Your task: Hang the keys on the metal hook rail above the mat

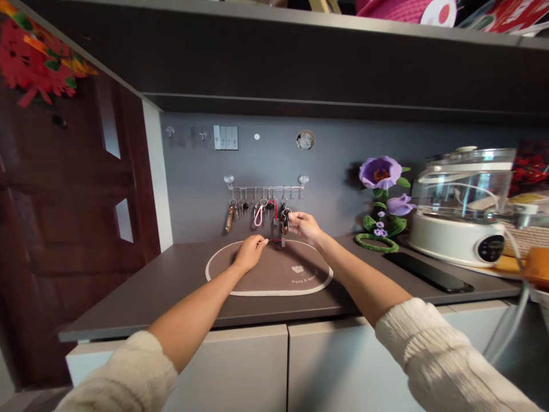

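Observation:
My right hand (306, 226) is closed in a pinch on a bunch of keys (285, 217) at the right part of a clear hook rail (266, 187) on the wall. Just below and to the left, my left hand (252, 253) pinches a thin reddish cord (274, 240) that runs towards those keys. Whether the ring of the bunch sits on its hook is too small to tell. Other keys hang along the rail: a set with a brown patterned fob (230, 218), one with a pink loop (258, 216) and one with a red strap (275, 208).
Under my hands lies a brown oval mat (270, 280) on the dark counter (171, 286). To the right stand a purple flower ornament (381, 174), a black phone (429, 272) and a white appliance (454, 234). A shelf (300, 63) overhangs the counter; a door (64, 217) is at left.

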A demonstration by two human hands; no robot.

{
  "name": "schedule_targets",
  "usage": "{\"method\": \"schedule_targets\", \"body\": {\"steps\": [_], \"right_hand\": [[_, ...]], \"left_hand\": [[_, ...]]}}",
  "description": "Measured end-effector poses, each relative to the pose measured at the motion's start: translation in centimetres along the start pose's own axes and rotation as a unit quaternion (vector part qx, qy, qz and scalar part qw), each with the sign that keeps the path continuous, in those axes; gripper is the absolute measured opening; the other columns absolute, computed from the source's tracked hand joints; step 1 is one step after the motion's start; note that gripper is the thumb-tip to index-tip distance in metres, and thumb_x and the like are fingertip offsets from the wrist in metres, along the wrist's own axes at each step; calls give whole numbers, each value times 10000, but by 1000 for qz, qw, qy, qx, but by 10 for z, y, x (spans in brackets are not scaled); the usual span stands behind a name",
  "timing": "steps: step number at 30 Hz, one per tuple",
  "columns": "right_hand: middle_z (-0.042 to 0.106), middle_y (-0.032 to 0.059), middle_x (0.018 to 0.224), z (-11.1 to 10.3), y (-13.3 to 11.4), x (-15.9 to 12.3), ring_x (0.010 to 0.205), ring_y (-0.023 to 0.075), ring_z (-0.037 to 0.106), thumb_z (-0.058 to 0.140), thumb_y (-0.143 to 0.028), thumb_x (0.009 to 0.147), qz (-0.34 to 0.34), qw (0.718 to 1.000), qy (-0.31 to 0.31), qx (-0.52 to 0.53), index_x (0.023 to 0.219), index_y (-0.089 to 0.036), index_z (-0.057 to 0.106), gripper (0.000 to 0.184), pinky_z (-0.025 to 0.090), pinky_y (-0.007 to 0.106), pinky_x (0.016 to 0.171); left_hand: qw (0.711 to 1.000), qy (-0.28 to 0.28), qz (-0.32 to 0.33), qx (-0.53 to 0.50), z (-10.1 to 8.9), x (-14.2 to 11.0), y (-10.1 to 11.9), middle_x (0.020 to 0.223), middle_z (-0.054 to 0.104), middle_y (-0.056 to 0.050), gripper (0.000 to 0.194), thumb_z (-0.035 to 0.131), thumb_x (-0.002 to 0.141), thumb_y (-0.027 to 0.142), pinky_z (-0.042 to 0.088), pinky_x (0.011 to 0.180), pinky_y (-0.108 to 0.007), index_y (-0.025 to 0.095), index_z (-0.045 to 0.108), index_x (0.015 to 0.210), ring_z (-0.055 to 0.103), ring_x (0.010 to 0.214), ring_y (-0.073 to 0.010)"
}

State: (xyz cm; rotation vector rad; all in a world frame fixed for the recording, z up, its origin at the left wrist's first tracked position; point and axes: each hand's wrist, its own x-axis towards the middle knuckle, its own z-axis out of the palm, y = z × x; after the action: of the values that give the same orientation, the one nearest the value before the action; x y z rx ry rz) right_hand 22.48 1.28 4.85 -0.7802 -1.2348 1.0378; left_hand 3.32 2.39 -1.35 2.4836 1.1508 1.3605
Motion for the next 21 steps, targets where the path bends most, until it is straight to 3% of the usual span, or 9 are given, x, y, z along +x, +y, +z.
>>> {"method": "schedule_targets", "body": {"steps": [7,21], "right_hand": [[612,17,650,-7,-18,18,576,82,590,487,-159,839,-7,1000,15,-7,714,-152,525,131,520,244,659],[571,7,560,-16,-40,51,509,88,576,424,-96,851,6,997,80,-5,700,-131,495,170,524,244,577]], "left_hand": [[1000,-7,-12,-9,0,0,1,645,553,-10,297,394,845,320,320,617,-238,160,516,626,471,634,-126],[999,-25,-25,-16,2,0,-1,611,529,-2,307,388,839,331,312,606,-232,164,497,605,459,615,-120]]}}
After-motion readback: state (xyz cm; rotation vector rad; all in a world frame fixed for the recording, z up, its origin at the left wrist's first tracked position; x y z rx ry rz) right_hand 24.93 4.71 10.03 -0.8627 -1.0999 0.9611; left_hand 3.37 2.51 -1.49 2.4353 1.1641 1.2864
